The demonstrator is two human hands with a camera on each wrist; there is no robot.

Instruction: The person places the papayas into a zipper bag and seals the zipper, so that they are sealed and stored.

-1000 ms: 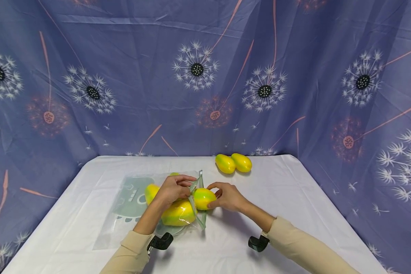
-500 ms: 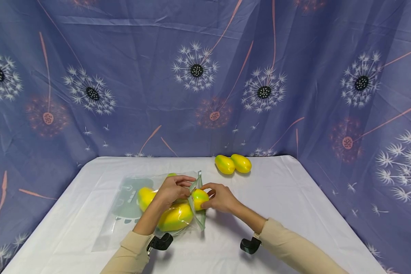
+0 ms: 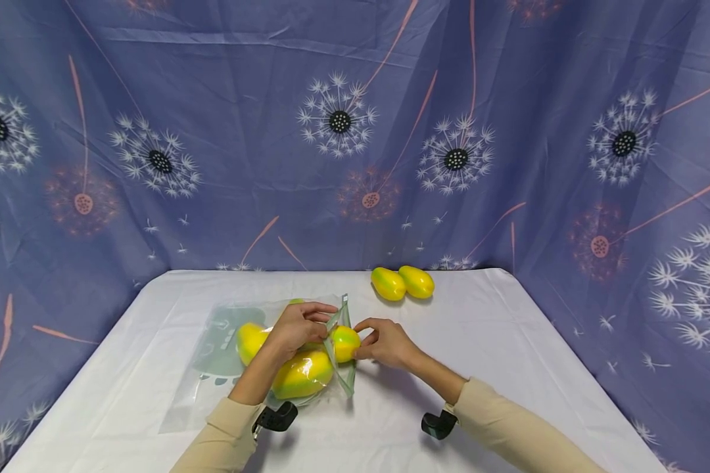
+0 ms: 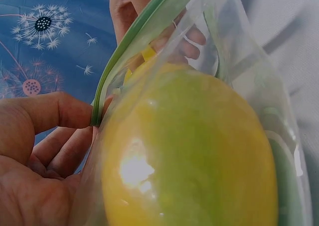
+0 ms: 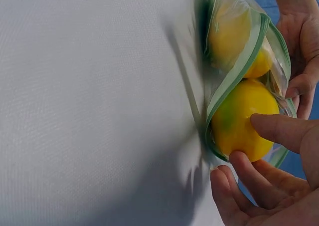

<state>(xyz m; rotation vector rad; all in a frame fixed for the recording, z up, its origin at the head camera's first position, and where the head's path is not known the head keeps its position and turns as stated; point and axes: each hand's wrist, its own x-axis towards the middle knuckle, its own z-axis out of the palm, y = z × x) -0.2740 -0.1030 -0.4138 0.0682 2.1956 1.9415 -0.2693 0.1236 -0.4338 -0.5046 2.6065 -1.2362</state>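
Observation:
A clear zip bag (image 3: 180, 394) with green edging and a pale green print lies on the table. Inside are several yellow-green mangoes, among them a large one (image 3: 302, 376) near the front and another (image 3: 250, 341) behind the left wrist. My left hand (image 3: 298, 328) pinches the bag's green-edged mouth between thumb and fingers, as the left wrist view shows. At that mouth sits a mango (image 5: 244, 116), its outer end showing. My right hand (image 3: 390, 343) has its thumb and fingertips on this mango's outer end. Its inner end is hidden by the bag.
Two more mangoes (image 3: 388, 284) lie side by side at the table's back edge. A white cloth (image 3: 479, 368) covers the table. Behind and at both sides hangs a blue curtain (image 3: 242, 164) with dandelion prints.
The mango at the bag's mouth has moved left, farther into the bag. The mangoes inside have shifted left. My right hand moved left with it, then slightly back right; my left hand stays.

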